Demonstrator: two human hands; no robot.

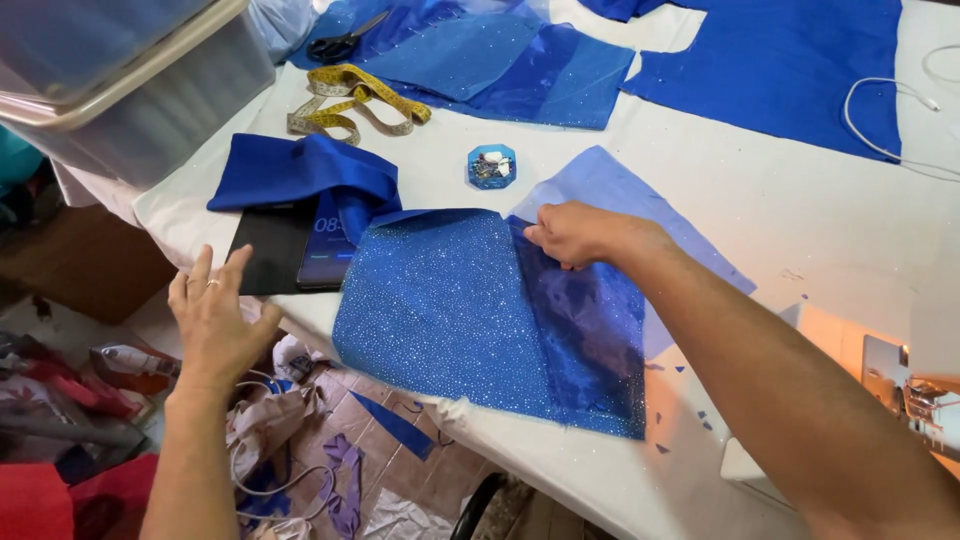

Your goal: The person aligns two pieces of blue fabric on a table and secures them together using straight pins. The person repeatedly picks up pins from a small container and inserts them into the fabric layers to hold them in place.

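Head view.

Right hand: resting on the desk, fingertips pressed down on the folded edge of the glittered blue fabric piece; fingers curled and pinching at the fold, though how firm the grip is cannot be told.

Left hand: open, fingers spread, palm down, hovering off the desk's near-left edge, grasping nothing; a ring shows on one finger. It is nearest to the black tablet.

Glittered blue fabric piece: lies flat at the desk's near edge, between the two hands; its right portion is a darker, shinier blue panel folded over. A pale blue sheer layer extends from beneath it toward the upper right.

Black tablet: flat on the desk, left of the glittered piece; a phone with a lit screen lies on it, partly covered by a folded satin-blue cloth.

Small blue pin box: octagonal, beyond the glittered piece, just above the right hand.

Yellow measuring tape: loosely coiled, further back on the desk.

Black scissors: at the far edge, on a stack of blue cut fabric.

Large blue fabric panel: far right, with a white cable beside it.

Clear plastic bin: upper left, overhanging the desk corner.

Floor: tiled, strewn with blue offcuts and mixed cloth scraps.
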